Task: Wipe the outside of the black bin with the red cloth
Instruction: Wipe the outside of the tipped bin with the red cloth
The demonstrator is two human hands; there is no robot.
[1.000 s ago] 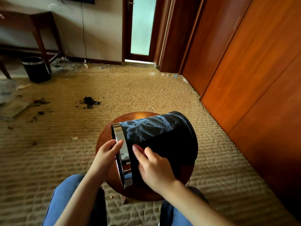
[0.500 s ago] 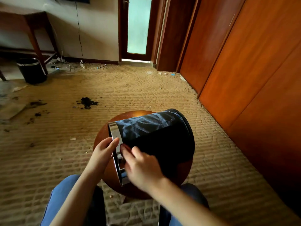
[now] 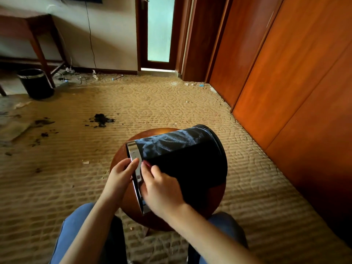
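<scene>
The black bin (image 3: 190, 155) lies on its side on a round wooden stool (image 3: 215, 199), its chrome rim turned toward me and its base pointing away to the right. My left hand (image 3: 122, 174) grips the chrome rim from the left. My right hand (image 3: 162, 189) lies on the bin's side just behind the rim, fingers curled over the red cloth (image 3: 147, 164). Only a small red edge of the cloth shows at my fingertips; the hand hides the remainder.
Orange wooden wardrobe doors (image 3: 285, 92) run along the right. A second black bin (image 3: 35, 83) stands far left by a table leg. Dark debris (image 3: 102, 119) and scraps lie on the tan carpet. My knees in jeans flank the stool.
My right hand has slid with the cloth along the bin's side toward the chrome rim. My left hand keeps its hold on the rim.
</scene>
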